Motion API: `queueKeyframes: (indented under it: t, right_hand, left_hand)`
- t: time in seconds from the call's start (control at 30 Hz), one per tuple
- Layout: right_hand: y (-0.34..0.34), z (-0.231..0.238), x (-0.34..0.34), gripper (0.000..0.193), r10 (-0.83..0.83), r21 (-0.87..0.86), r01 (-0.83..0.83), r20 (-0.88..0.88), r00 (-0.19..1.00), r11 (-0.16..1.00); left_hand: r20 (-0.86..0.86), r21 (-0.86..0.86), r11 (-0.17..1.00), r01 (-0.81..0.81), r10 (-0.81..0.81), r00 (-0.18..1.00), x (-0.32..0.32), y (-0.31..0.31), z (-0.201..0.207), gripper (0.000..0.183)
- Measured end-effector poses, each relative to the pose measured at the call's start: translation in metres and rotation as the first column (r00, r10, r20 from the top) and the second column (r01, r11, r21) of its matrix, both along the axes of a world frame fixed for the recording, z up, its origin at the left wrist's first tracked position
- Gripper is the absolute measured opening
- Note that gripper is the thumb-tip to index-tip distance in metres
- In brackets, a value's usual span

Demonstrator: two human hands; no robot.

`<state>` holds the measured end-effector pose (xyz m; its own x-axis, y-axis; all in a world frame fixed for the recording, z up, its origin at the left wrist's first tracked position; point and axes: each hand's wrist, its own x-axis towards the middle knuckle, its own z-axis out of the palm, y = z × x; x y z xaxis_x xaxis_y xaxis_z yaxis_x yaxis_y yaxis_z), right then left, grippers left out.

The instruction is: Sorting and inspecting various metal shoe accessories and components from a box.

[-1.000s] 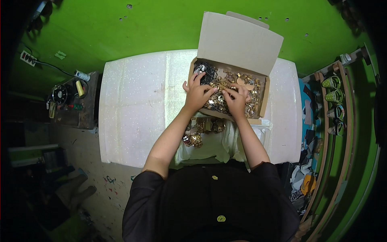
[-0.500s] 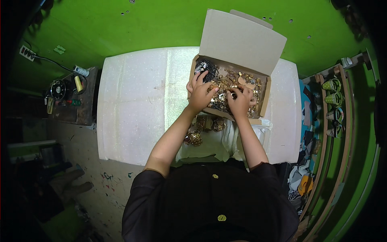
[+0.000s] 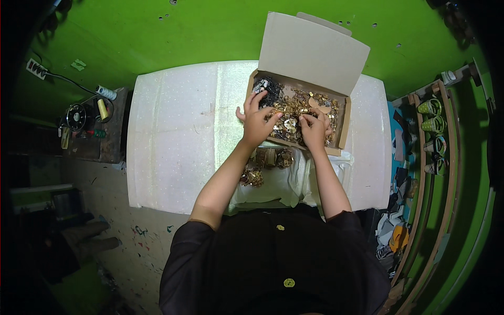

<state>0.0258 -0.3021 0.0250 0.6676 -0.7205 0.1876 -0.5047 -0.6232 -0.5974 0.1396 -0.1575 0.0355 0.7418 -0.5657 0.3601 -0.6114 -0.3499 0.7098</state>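
Over trinkets (image 3: 300,98) in a box (image 3: 344,126), upper centre.
My left hand (image 3: 257,125) fans out, right hand (image 3: 315,128) curls; any pinch unclear.

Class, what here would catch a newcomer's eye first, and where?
First, the open cardboard box of small gold-coloured pieces on the white table, the left hand and right hand over it. Behind rises the bright green wall, and green-patterned shoes stand out at right.
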Motion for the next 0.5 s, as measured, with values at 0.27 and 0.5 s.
queueKeyframes:
  t: [0.27,0.5]
  right_hand:
    - [0.079,0.044,-0.060,0.015,0.123,0.294,-0.190,0.232,0.965,0.937]
    - [0.141,0.004,-0.109,0.016,0.301,0.395,-0.312,0.091,0.949,0.864]
  left_hand:
    - [-0.120,0.092,0.992,-0.082,0.092,0.988,-0.035,0.079,0.043,0.018]
    - [-0.258,0.244,0.966,-0.089,0.154,0.954,-0.078,0.148,0.034,0.020]
